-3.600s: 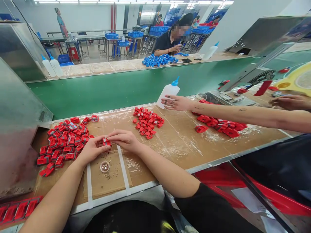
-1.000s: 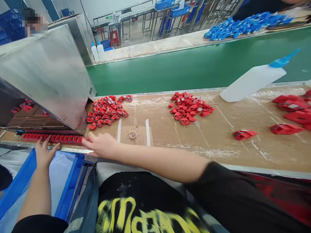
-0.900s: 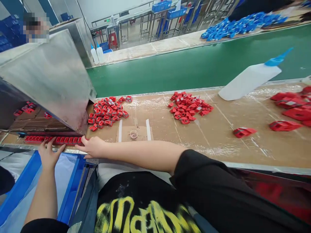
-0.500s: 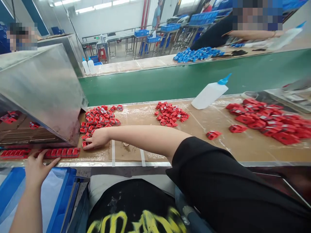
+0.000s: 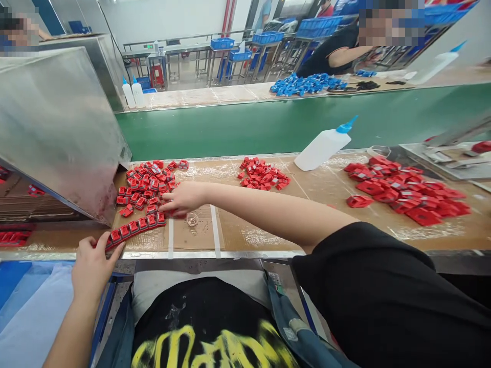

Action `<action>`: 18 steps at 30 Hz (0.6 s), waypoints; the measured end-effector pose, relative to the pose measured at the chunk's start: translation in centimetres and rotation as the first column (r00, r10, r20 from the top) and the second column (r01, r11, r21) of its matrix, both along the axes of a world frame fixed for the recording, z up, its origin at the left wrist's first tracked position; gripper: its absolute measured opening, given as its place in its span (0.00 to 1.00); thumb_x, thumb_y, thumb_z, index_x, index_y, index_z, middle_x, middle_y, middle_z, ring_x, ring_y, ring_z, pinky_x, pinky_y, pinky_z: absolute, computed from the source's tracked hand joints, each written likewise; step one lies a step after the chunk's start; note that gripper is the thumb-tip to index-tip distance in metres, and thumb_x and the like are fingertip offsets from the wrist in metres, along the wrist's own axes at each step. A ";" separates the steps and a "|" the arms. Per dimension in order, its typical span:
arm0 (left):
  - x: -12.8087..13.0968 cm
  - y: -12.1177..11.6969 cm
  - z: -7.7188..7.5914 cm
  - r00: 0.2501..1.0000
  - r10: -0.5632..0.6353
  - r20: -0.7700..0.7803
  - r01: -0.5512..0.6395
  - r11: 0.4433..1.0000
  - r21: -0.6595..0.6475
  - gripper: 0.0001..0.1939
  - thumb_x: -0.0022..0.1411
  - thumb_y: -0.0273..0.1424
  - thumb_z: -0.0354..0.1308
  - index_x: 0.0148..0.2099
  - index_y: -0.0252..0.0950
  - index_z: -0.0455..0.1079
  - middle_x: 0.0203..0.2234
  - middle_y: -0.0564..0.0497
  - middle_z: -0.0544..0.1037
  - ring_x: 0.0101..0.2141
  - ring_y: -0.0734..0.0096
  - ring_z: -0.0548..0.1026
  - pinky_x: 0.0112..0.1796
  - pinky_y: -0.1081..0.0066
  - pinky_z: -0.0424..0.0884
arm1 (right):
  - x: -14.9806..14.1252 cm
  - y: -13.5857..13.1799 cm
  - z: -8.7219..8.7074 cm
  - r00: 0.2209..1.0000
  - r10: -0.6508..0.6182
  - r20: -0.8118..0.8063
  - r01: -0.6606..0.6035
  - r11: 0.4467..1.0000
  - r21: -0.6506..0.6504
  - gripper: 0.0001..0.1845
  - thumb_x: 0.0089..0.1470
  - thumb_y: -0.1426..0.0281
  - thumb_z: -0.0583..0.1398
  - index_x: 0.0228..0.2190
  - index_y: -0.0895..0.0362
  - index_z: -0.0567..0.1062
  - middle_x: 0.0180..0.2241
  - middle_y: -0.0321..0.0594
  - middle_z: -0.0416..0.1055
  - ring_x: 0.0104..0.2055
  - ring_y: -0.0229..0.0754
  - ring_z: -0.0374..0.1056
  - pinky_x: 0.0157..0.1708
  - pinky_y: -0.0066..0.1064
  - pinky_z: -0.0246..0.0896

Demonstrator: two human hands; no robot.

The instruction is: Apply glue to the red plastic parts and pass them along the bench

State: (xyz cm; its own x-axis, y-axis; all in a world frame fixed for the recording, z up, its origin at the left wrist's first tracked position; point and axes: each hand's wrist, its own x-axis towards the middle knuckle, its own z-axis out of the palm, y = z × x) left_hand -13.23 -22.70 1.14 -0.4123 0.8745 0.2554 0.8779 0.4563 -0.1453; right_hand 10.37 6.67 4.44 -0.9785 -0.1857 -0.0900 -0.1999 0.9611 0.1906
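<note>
My left hand (image 5: 94, 263) pinches the near left end of a row of small red plastic parts (image 5: 133, 228), set side by side in a slanting line on the cardboard-covered bench. Close to the row's far right end, my right hand (image 5: 186, 198) has its fingers closed; a smeared bit of red shows beneath them, seemingly one of the small red parts. A loose pile of the same parts (image 5: 143, 179) lies just left of my right fingers. Another row of red parts (image 5: 14, 238) rests at the far left, under the metal housing.
A metal housing (image 5: 57, 133) stands on the left. Beyond my right arm are a smaller red pile (image 5: 263, 174), a white bottle with blue nozzle (image 5: 324, 148) and larger red pieces (image 5: 406, 189). A green belt (image 5: 230, 125) runs behind; a co-worker (image 5: 330, 56) sits across it.
The row of red parts has come out rightward from beside the housing and now slants, with my left hand at its end. My right hand has moved right from the pile's front edge.
</note>
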 end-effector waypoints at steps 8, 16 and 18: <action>-1.6 1.9 1.2 0.990 -0.094 -0.104 0.076 0.983 -0.168 0.32 0.70 0.56 0.44 0.63 0.41 0.68 0.50 0.39 0.66 0.36 0.58 0.74 0.32 0.67 0.64 | 3.7 1.3 -1.8 0.983 -0.181 -0.015 0.178 0.978 -0.106 0.28 0.71 0.52 0.48 0.64 0.49 0.65 0.57 0.49 0.67 0.33 0.38 0.66 0.27 0.29 0.45; -3.2 2.6 1.6 0.988 -0.146 -0.053 0.120 0.935 -0.332 0.31 0.71 0.55 0.43 0.65 0.43 0.64 0.47 0.43 0.75 0.34 0.56 0.78 0.28 0.68 0.62 | 2.6 0.1 0.7 0.947 -0.296 -0.127 0.289 0.955 -0.072 0.30 0.69 0.50 0.50 0.66 0.48 0.61 0.58 0.52 0.66 0.36 0.41 0.70 0.30 0.29 0.53; -3.4 2.9 1.6 0.984 -0.168 -0.057 0.137 0.924 -0.356 0.32 0.71 0.55 0.41 0.68 0.45 0.62 0.48 0.43 0.75 0.34 0.56 0.79 0.28 0.68 0.62 | -0.4 -2.4 0.4 0.959 -0.269 -0.093 0.259 0.960 -0.108 0.34 0.67 0.47 0.51 0.66 0.50 0.60 0.54 0.51 0.69 0.36 0.44 0.73 0.30 0.30 0.57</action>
State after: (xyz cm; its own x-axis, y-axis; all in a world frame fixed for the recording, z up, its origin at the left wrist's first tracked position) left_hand -16.67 -19.84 2.76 -0.2567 0.9653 -0.0490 0.9102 0.2243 -0.3483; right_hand 9.93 4.30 4.82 -0.9967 0.0778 0.0222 0.0797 0.9915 0.1032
